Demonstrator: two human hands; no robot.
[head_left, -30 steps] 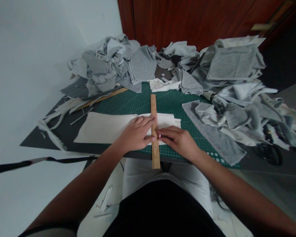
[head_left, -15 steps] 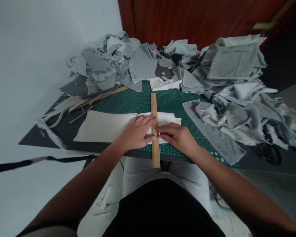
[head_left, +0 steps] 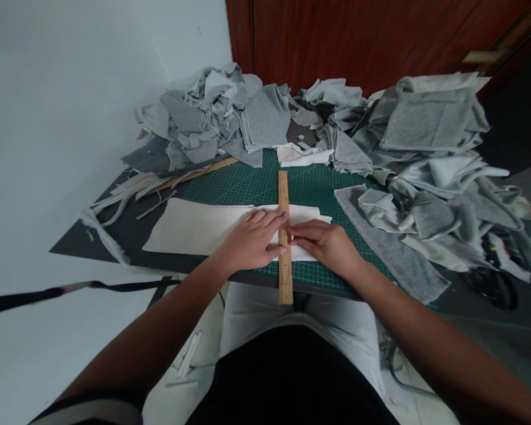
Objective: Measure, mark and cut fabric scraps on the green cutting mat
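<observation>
Cloth (head_left: 194, 227), white, lay on the mat (head_left: 310, 183), mostly left of the ruler (head_left: 284, 236), running beneath it and out on its right. It looked light, limp and apt to wrinkle if pushed; its bare left end, well apart from the ruler, seemed the easiest place to take hold. The left hand (head_left: 248, 242) lay over it just beside the ruler, fingers loosely spread, some tips and the thumb on the ruler, gripping nothing. The ruler looked thin, stiff and light, probably prone to slide, best lifted by its near end, which overhung the worktop (head_left: 133, 234). At its right edge, the right hand (head_left: 331, 245) had its fingers nearly together; whether they pinched anything could not be told. Farther right of the ruler lay a grey strip (head_left: 398, 257).
</observation>
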